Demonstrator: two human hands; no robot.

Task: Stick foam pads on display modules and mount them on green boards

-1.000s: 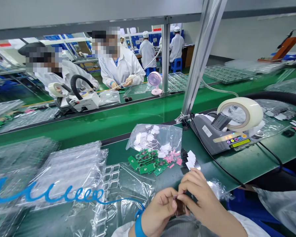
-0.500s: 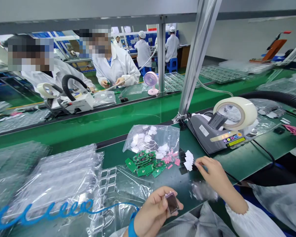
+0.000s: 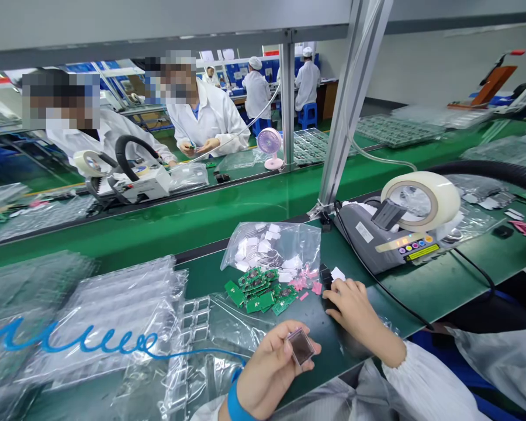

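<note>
My left hand [image 3: 274,362], a blue strap at its wrist, holds a small square piece with a clear rim and a dark face [image 3: 301,347] between thumb and fingers. My right hand [image 3: 350,305] is over the small black pieces [image 3: 326,275] and white pieces [image 3: 338,273], covering part of them. Its thumb and index finger are apart, and nothing shows between them. Left of it are pink pieces [image 3: 305,279] and a heap of green circuit boards [image 3: 259,292]. Behind the boards lies a clear bag [image 3: 272,242] of white parts with wires.
A grey tape dispenser [image 3: 372,245] carries a large tape roll [image 3: 421,202] at the right. Stacked clear plastic trays [image 3: 109,316] lie at the left, crossed by a coiled blue cord [image 3: 114,340]. A metal post [image 3: 348,111] stands behind. Co-workers in white coats sit across the green conveyor [image 3: 228,204].
My right hand has moved left over the black and white pieces and now hides most of the white ones. My left hand still holds the square piece, slightly higher.
</note>
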